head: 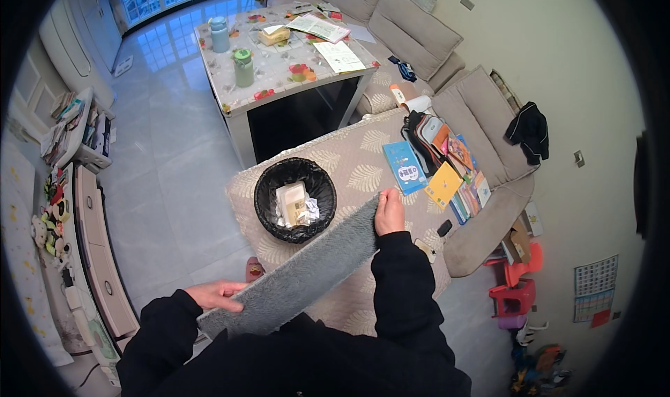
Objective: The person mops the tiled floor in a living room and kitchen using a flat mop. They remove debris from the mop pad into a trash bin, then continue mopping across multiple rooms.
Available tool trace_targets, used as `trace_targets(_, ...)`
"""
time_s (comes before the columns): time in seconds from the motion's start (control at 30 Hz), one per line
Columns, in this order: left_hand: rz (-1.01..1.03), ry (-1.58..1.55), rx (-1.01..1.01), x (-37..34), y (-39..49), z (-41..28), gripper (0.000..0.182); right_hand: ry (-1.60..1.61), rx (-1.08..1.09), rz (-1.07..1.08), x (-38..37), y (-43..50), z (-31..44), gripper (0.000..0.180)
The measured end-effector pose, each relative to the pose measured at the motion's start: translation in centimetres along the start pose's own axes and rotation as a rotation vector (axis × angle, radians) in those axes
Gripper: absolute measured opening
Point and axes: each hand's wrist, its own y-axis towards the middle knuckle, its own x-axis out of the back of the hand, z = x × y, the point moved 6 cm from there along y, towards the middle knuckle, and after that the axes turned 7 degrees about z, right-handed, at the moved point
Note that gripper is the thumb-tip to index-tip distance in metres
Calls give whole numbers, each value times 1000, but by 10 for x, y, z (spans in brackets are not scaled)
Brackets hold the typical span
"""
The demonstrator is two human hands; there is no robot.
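Observation:
My left hand [220, 295] pinches the lower left end of a long grey plush strip [309, 271]. At its upper right end, my right hand [390, 212] grips the edge. The strip stretches diagonally in front of my body, with part of its lower edge hidden by my dark clothing. Just beyond it stands a waste bin lined with a black plastic bag [264, 222], seen from above over the sofa seat. A pale plastic container [293, 201] and crumpled paper [311, 209] lie inside the bin.
A leaf-patterned sofa cover [366, 179] spreads below, with books [406, 168], a backpack [425, 135] and a phone [425, 249] on it. Ahead is a table [277, 72] bearing bottles and papers. A drawer cabinet [97, 240] lines the left; red plastic stools [513, 296] stand right.

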Motion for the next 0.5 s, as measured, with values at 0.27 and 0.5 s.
trace_targets(0.27,-518,843,-156,-9,87,-26,51,1,42,84,0,-1,26,9)
trace_targets(0.5,-702,815,-89,-11,95,-41,42,185,271,39,14,-14,52,5)
